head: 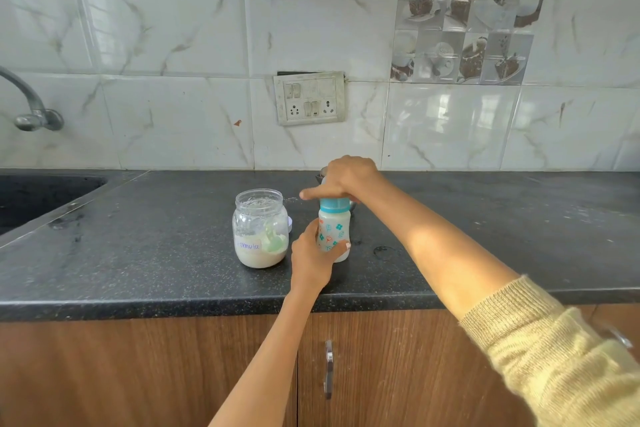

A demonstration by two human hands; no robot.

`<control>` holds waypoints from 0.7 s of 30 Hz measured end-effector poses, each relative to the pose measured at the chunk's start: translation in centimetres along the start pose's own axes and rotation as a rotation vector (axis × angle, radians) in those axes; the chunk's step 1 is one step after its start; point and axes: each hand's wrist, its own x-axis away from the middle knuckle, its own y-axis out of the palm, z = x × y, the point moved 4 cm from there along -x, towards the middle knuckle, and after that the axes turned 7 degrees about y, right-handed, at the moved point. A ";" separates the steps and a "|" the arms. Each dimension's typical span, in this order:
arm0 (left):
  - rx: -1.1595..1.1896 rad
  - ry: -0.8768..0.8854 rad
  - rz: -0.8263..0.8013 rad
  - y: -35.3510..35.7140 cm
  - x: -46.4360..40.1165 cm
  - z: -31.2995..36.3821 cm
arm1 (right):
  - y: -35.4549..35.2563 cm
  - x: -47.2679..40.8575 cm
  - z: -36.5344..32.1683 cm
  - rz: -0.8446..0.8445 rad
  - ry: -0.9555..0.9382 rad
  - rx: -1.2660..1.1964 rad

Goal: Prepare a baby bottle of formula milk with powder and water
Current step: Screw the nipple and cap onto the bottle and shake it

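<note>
We see a dark speckled stone worktop (156, 253) running the full width, with pale dusty marks toward its right end and a dark ring mark just right of the bottle (333, 230). Behind it rises a wall of glossy white marble-look tiles (173, 28), one patch printed with cups and desserts (467, 28). A grubby switch plate (309, 98) with sockets sits low on the wall. At far left a black sink (38, 198) is sunk into the worktop, a metal tap (33, 111) above it. Below are wood-grain cabinet doors (121, 374) with a metal handle (328, 369).

The bottle stands upright near the worktop's middle, milky inside, with a blue collar. Our left hand (311, 258) wraps its lower body, thumb across the front. Our right hand (346, 178) curls over the top, gripping it from above, forefinger pointing left. Just left of the bottle stands an open jar (260, 229) labelled formula, powder and a green scoop (275, 241) inside
</note>
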 end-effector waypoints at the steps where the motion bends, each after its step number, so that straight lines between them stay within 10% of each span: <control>1: 0.009 0.004 0.001 0.0 0.0 0.0 | 0.1 -0.2 -0.1 -0.105 0.004 -0.095; 5: 0.039 0.019 0.005 -0.1 0.1 0.0 | -0.7 0.3 0.4 -0.364 -0.253 -0.473; 15: 0.002 0.031 0.015 0.0 0.0 0.0 | 2.2 -0.9 0.8 0.195 -0.198 -0.321; 21: -0.002 0.033 0.000 0.0 -0.2 -0.2 | 3.1 -0.6 2.8 -0.178 -0.504 -0.812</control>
